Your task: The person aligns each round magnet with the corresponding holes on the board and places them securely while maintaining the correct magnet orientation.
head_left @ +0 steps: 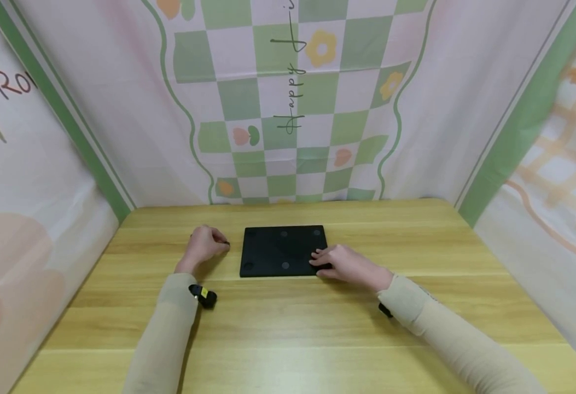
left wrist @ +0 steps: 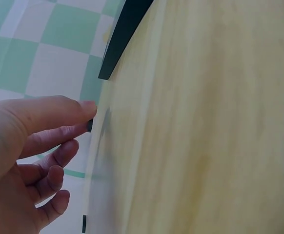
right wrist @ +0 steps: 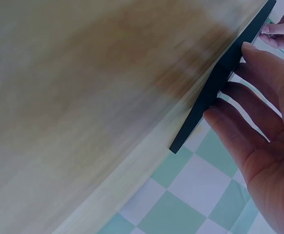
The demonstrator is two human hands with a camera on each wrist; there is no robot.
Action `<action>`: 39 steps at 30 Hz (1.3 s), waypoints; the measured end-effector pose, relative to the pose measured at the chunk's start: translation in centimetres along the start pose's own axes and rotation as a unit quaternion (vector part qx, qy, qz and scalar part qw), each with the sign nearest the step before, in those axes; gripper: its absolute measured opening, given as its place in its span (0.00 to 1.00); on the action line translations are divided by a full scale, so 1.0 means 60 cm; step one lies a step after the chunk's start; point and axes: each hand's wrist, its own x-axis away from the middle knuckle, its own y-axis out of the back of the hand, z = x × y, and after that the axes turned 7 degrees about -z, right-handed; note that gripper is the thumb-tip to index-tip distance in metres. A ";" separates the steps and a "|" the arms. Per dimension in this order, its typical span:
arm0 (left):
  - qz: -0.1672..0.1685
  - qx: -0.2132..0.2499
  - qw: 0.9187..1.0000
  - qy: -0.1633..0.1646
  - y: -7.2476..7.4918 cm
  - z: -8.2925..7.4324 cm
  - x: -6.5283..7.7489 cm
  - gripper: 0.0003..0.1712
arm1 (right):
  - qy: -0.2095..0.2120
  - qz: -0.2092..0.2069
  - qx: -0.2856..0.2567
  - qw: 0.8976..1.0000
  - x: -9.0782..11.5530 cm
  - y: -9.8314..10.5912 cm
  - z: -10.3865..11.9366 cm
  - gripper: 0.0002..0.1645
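Observation:
A flat black rectangular board lies on the wooden table, with several round spots on its top, some grey and some darker. To its left, my left hand pinches a small black piece between thumb and forefinger, just above the table, while the other fingers curl loosely. My right hand rests its fingertips on the board's right end, near the front corner, and covers that corner. In the right wrist view the fingers touch the board's upper face, spread and only slightly bent. Whether anything lies under them is hidden.
Another small dark piece lies on the table beyond the left hand. The wooden table ends at a checked green and white cloth behind, with printed cloths at both sides. Black wrist cameras sit on the sleeves.

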 end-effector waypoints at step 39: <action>-0.019 0.022 0.999 -0.016 0.004 -0.019 0.037 0.06 | 0.001 0.004 0.006 1.000 -0.004 0.000 -0.002 0.20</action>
